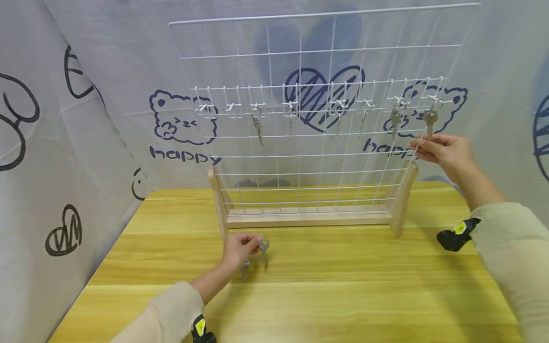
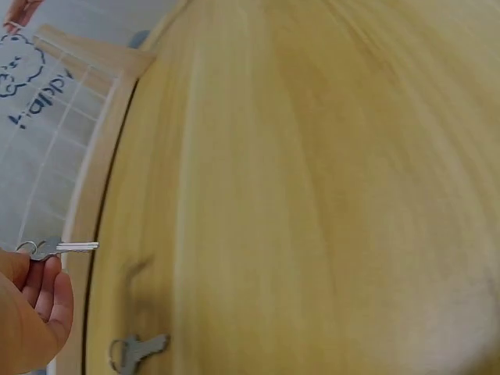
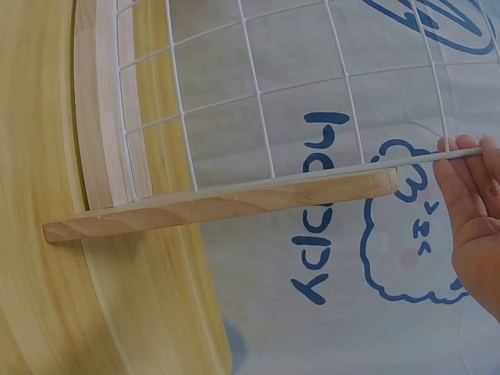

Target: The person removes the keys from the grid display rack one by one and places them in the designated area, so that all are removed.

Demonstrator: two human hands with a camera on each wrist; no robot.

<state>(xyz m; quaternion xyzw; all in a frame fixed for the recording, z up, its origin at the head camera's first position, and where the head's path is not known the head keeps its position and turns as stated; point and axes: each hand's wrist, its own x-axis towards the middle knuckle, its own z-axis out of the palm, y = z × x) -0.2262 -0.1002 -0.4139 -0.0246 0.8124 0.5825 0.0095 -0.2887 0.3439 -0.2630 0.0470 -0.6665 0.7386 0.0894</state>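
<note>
My left hand point(image 1: 238, 248) pinches the ring of a silver key point(image 1: 264, 245) just above the table, in front of the rack; in the left wrist view this key point(image 2: 48, 248) points away from the fingertips. A second key point(image 2: 139, 351) with a ring lies on the wood below that hand. At the far side, my right hand point(image 1: 449, 151) grips the right edge of the white wire grid rack point(image 1: 300, 174), with the thumb and fingers around the edge wire point(image 3: 418, 159). Right above this hand a key point(image 1: 430, 119) hangs from the outermost hook.
Several other keys, such as one point(image 1: 257, 128) left of the middle, hang from the row of white hooks; the two leftmost hooks point(image 1: 205, 109) carry none. Wooden feet point(image 1: 403, 200) hold the grid on the table point(image 1: 326, 281). A printed white curtain point(image 1: 107, 119) stands behind.
</note>
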